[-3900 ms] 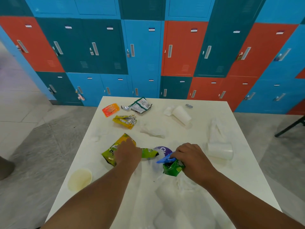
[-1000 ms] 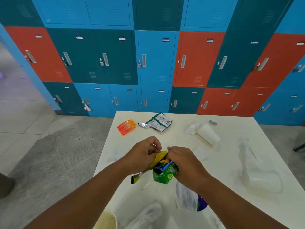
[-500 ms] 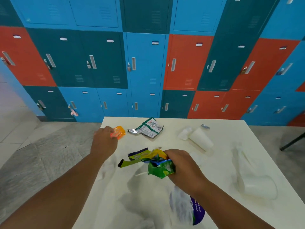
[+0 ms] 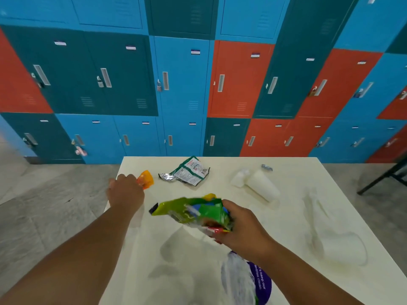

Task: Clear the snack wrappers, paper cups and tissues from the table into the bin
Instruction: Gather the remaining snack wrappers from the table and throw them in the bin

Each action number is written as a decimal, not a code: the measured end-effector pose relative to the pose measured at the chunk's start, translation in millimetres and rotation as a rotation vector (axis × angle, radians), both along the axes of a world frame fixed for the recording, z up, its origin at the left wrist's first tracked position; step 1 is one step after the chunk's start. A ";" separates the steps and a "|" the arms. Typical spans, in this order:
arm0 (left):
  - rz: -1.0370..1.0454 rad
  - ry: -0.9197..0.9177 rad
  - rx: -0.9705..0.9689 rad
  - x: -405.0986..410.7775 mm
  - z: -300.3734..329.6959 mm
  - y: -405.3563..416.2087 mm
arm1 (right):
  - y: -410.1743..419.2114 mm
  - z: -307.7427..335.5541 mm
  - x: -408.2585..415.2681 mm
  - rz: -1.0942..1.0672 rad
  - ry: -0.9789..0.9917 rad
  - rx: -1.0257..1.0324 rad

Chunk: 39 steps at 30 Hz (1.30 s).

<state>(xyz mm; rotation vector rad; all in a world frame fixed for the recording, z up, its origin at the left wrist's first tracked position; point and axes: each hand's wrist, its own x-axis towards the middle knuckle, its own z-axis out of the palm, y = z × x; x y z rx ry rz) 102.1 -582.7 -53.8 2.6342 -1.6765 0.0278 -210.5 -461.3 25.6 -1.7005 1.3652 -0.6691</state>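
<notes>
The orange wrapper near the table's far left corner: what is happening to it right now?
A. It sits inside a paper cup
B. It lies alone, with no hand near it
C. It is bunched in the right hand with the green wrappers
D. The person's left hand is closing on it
D: the left hand has its curled fingers on the orange wrapper, while the right hand holds only the bunch of green wrappers.
</notes>
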 end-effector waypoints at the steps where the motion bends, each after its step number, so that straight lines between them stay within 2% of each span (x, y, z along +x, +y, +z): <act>1: 0.031 0.087 -0.038 -1.9 0.4 0.9 | -0.2 -0.1 2.2 -0.020 -0.099 0.095; 3: 0.014 0.244 -0.137 -3.4 -0.8 3.9 | -2.0 -0.8 4.9 -0.066 -0.180 0.208; 7: -0.047 0.741 -0.292 -16.1 12.3 16.7 | -1.8 -1.4 4.5 -0.100 -0.354 0.393; 9: -0.066 0.994 -0.285 -29.2 27.4 26.0 | 1.6 -1.4 4.7 -0.116 -0.435 0.442; 12: -0.126 1.175 -0.194 -46.0 43.9 39.6 | 3.3 -4.7 6.9 -0.191 -0.565 0.504; 16: -0.094 1.227 -0.201 -67.5 60.2 53.1 | 0.9 -10.1 6.4 -0.301 -0.814 0.595; 19: 0.021 1.188 -0.394 -78.4 77.3 59.1 | -1.8 -16.8 2.6 -0.425 -0.786 0.593; 21: 0.027 1.253 -0.466 -87.6 91.6 66.4 | -2.2 -19.7 1.1 -0.461 -0.715 0.592; 22: -0.009 1.313 -0.426 -95.1 98.3 70.9 | -2.3 -20.2 1.4 -0.473 -0.703 0.587; 24: -0.145 1.413 -0.206 -114.3 102.4 82.3 | -2.8 -19.4 4.3 -0.488 -0.726 0.563; 26: -0.270 1.456 0.002 -132.2 99.1 94.6 | -4.1 -15.7 8.4 -0.465 -0.788 0.541; 27: -0.291 1.461 0.044 -138.3 95.6 98.3 | -4.6 -13.7 9.9 -0.439 -0.824 0.532; 30: -0.288 1.429 0.050 -146.7 89.3 99.5 | -5.5 -6.5 9.1 -0.350 -0.904 0.511; 35: -0.328 1.325 0.047 -156.4 84.3 90.8 | -6.5 -5.8 4.9 -0.344 -0.852 0.452; 37: -0.373 1.358 0.058 -153.7 82.9 84.6 | -10.5 -9.5 2.6 -0.395 -0.779 0.405; 39: -0.386 1.470 0.029 -144.3 79.9 73.6 | -16.6 -11.7 -1.9 -0.449 -0.723 0.357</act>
